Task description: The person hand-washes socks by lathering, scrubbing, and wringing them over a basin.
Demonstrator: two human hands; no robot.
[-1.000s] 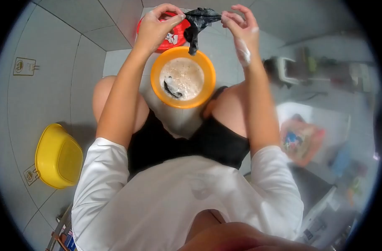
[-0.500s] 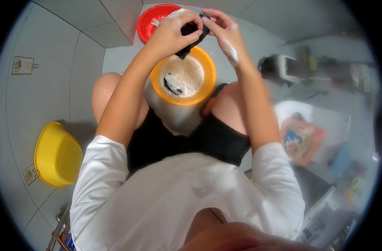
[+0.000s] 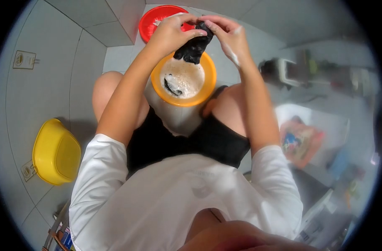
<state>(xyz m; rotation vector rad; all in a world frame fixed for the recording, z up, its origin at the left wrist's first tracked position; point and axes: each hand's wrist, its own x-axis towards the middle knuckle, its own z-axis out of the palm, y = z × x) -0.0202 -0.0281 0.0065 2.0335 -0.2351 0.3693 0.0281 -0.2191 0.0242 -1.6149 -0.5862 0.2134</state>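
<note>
A wet black cloth (image 3: 193, 49) hangs from both hands, above the far side of an orange basin (image 3: 210, 79). My left hand (image 3: 178, 30) pinches its upper left part, with the thumb on the near side. My right hand (image 3: 227, 34) grips its upper right corner, and white suds cling to that wrist. Whether the cloth is a sock or another small garment, I cannot tell. Cloudy, foamy water (image 3: 187, 77) fills the basin, and another dark piece of fabric (image 3: 172, 85) floats partly under the suds.
Behind my left hand stands a red basin (image 3: 146, 25) with something white inside. A yellow basin (image 3: 57, 152) hangs on the left wall hook. To the right are a pinkish plastic bag (image 3: 301, 142) and blurred items. My knees flank the orange basin.
The black cloth has opened out and now shows a broader face over the basin. Both hands have shifted slightly, and the fingers have changed their hold along the top edge.
</note>
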